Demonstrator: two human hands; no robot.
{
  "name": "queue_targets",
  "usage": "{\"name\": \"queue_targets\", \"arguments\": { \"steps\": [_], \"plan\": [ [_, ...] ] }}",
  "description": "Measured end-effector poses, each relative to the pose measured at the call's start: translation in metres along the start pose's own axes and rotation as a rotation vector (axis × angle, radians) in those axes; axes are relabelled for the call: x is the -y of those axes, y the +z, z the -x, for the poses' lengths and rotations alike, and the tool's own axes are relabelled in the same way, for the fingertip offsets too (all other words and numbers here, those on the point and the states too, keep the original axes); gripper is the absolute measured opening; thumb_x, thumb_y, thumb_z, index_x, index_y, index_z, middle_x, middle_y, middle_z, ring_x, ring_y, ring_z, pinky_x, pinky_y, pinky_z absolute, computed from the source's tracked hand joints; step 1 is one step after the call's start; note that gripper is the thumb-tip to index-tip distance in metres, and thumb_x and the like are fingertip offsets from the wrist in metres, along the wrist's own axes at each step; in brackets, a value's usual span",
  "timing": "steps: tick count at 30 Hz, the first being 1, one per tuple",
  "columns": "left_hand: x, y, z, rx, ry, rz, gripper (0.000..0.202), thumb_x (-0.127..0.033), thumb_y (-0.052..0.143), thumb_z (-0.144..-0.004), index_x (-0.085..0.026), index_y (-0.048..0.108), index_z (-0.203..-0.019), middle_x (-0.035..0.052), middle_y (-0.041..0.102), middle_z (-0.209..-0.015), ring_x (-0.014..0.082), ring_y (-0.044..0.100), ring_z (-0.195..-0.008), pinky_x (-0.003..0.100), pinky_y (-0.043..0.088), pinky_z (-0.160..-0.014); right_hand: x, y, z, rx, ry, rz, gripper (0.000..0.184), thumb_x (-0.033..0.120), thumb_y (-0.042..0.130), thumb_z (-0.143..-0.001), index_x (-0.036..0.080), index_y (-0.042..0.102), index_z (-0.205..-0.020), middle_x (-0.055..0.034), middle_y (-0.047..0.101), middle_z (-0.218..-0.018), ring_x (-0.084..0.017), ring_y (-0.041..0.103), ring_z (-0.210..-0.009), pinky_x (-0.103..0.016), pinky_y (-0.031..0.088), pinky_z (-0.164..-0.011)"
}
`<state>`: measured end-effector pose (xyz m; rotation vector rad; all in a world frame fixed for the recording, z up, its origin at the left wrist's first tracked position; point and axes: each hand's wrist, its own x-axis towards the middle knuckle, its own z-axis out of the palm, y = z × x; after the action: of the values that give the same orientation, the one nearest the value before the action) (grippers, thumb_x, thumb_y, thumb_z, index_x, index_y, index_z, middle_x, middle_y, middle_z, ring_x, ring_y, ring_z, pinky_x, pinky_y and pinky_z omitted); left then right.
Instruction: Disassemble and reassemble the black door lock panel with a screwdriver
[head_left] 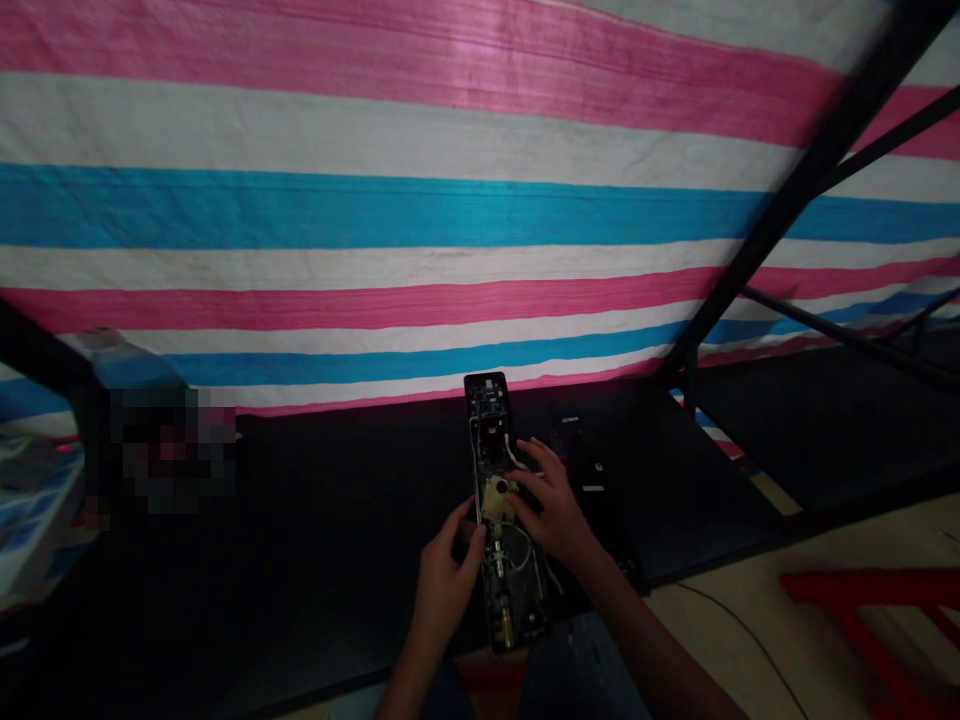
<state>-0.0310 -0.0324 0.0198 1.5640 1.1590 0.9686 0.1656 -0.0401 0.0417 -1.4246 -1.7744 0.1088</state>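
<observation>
A long, narrow black device casing (541,600) lies open on the black table, its far end toward the striped sheet. Inside are a blue circuit board (489,402), a cream-coloured block (493,503) with a dark round spot, metal and brass fittings, and white wires (513,455). My left hand (444,568) grips the casing's left edge between thumb and fingers. From the right side, my right hand (556,505) reaches over the casing, thumb and fingertips closed at the cream-coloured block. The exact contact at those fingertips is too dark to make out.
Dark flat pieces (592,478) lie on the table (330,560) right of the casing. A striped plastic sheet (450,220) hangs behind, crossed by black metal frame bars (780,200). A red stool (862,590) stands at lower right, near a thin cable (739,620) on the floor.
</observation>
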Motion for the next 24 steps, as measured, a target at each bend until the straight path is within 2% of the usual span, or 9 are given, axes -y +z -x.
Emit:
{"name": "queue_targets", "arguments": {
  "steps": [4, 8, 12, 16, 19, 21, 24],
  "plan": [
    [0.0, 0.0, 0.0, 0.014, -0.008, -0.003, 0.051, -0.045, 0.058, -0.091, -0.012, 0.063, -0.129, 0.0048, 0.074, -0.087, 0.0211, 0.07, -0.08, 0.031, 0.056, -0.076, -0.001, 0.003, 0.0, -0.016, 0.035, -0.055, 0.018, 0.019, 0.063, -0.09, 0.024, 0.068, -0.106, -0.0117, 0.058, -0.14, -0.028, 0.042, -0.14, -0.053, 0.037, -0.113],
    [-0.003, 0.0, 0.0, 0.009, -0.001, -0.008, 0.051, -0.046, 0.058, -0.091, -0.012, 0.063, -0.129, 0.0046, 0.074, -0.086, 0.0209, 0.07, -0.079, 0.031, 0.055, -0.075, 0.003, 0.008, -0.001, 0.057, 0.053, -0.036, 0.033, 0.019, 0.068, -0.085, 0.025, 0.067, -0.118, -0.0114, 0.05, -0.149, -0.03, 0.035, -0.145, -0.054, 0.033, -0.114],
    [-0.005, -0.001, 0.0, 0.004, 0.004, -0.021, 0.052, -0.046, 0.058, -0.09, -0.01, 0.064, -0.129, 0.0052, 0.074, -0.086, 0.0206, 0.07, -0.078, 0.03, 0.055, -0.075, 0.01, 0.009, -0.005, 0.055, 0.049, -0.058, 0.028, 0.015, 0.063, -0.088, 0.025, 0.068, -0.113, -0.0097, 0.052, -0.147, -0.029, 0.034, -0.146, -0.053, 0.032, -0.115],
    [-0.006, -0.001, 0.001, 0.009, 0.01, -0.035, 0.052, -0.045, 0.056, -0.092, -0.01, 0.063, -0.13, 0.0048, 0.074, -0.086, 0.02, 0.069, -0.078, 0.029, 0.055, -0.074, 0.001, -0.004, -0.004, -0.029, 0.038, -0.145, 0.025, 0.017, 0.056, -0.093, 0.025, 0.065, -0.115, -0.0101, 0.06, -0.137, -0.026, 0.042, -0.14, -0.049, 0.036, -0.114],
    [-0.005, -0.002, 0.001, 0.012, 0.009, -0.037, 0.053, -0.046, 0.055, -0.092, -0.011, 0.063, -0.13, 0.0042, 0.074, -0.085, 0.0201, 0.07, -0.079, 0.029, 0.054, -0.074, -0.019, -0.023, 0.007, -0.12, 0.164, -0.155, 0.023, 0.023, 0.055, -0.095, 0.024, 0.064, -0.116, -0.0111, 0.063, -0.125, -0.025, 0.056, -0.122, -0.044, 0.045, -0.104],
    [-0.004, -0.002, 0.001, 0.025, 0.0, -0.03, 0.053, -0.047, 0.055, -0.092, -0.011, 0.063, -0.13, 0.0039, 0.074, -0.084, 0.0202, 0.07, -0.077, 0.029, 0.055, -0.073, -0.033, -0.033, 0.018, -0.058, 0.275, -0.115, 0.023, 0.023, 0.053, -0.095, 0.023, 0.065, -0.115, -0.0104, 0.066, -0.116, -0.024, 0.061, -0.11, -0.042, 0.048, -0.098],
    [-0.001, -0.002, 0.0, 0.039, -0.008, -0.02, 0.053, -0.048, 0.055, -0.093, -0.012, 0.062, -0.131, 0.0042, 0.075, -0.085, 0.0204, 0.071, -0.077, 0.03, 0.055, -0.073, -0.043, -0.037, 0.033, 0.163, 0.361, 0.03, 0.024, 0.017, 0.053, -0.092, 0.022, 0.067, -0.111, -0.0092, 0.069, -0.113, -0.025, 0.061, -0.108, -0.043, 0.045, -0.097]
  ]
}}
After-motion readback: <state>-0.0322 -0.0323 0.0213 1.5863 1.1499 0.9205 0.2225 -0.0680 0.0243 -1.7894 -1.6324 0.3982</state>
